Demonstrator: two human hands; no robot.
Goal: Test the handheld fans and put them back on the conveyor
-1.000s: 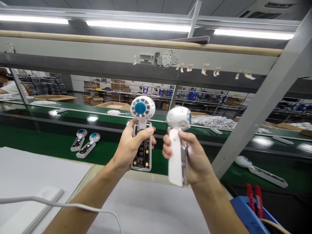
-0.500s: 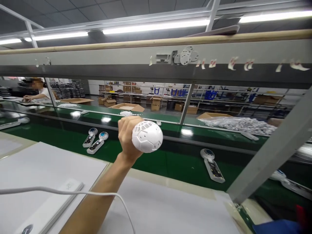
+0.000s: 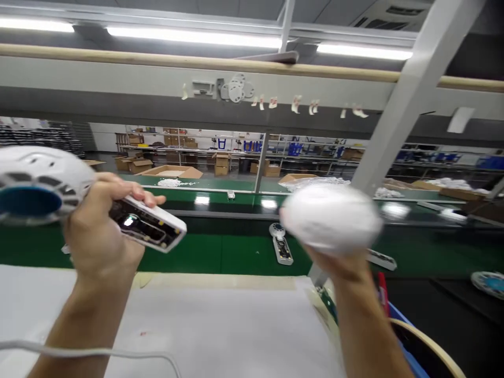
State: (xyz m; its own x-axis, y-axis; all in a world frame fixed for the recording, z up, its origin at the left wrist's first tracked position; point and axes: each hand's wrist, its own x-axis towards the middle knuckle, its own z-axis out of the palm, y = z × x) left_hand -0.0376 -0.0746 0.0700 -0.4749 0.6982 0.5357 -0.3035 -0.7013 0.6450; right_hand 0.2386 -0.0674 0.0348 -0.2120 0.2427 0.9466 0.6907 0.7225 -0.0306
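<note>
Both hands had moved apart: left hand gripped an open fan sideways, right hand clasped a blurred white fan head.

Below both hands there is a white table top, and a white cable lies on it, under the left forearm. Behind the table, past the hands, runs a green conveyor belt. One small fan lies on the belt between the two hands, and another part lies just right of the right wrist.
</note>
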